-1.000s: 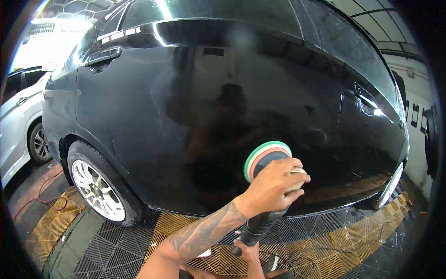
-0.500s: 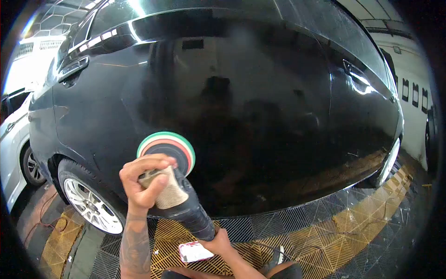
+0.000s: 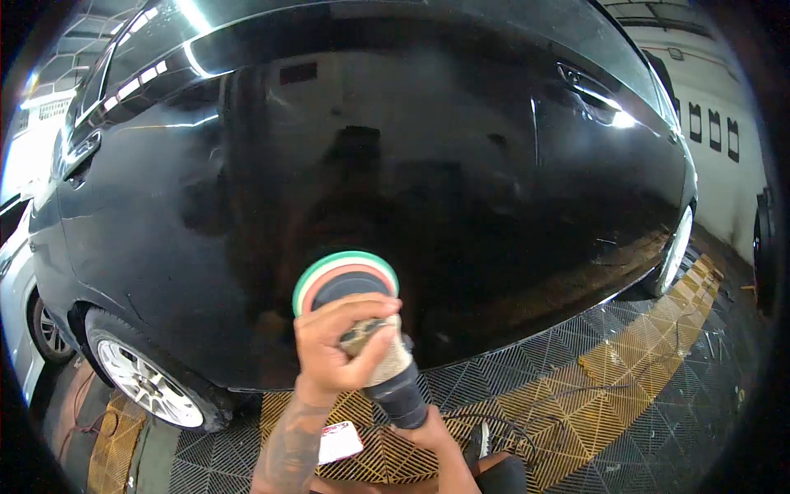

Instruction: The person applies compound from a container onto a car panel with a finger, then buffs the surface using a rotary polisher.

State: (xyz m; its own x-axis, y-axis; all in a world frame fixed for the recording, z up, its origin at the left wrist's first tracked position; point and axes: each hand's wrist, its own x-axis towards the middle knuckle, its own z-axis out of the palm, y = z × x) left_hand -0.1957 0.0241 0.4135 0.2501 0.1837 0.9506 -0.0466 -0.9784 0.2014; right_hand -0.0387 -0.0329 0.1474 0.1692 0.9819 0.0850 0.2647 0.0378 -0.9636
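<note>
A black polishing machine [image 3: 399, 393] carries a round pad [image 3: 350, 272] with green, white and red layers, which lies against the lower door panel of the black car [image 3: 461, 222]. My left hand [image 3: 346, 342] is wrapped over the machine's head, on its beige cover just behind the pad. At the machine's rear end, my right hand [image 3: 428, 432] grips the handle; its fingers are partly hidden by the machine body.
The car's white-spoked wheel [image 3: 148, 383] stands at the lower left, with a white car [image 3: 18, 305] beyond. A red-edged white item [image 3: 339, 442] lies on the grid floor [image 3: 568, 412]. A cord [image 3: 502, 428] runs across the floor at the right.
The polisher and both hands first went left along the door, then came partway back right. The view has also shifted, and the car appears further left.
</note>
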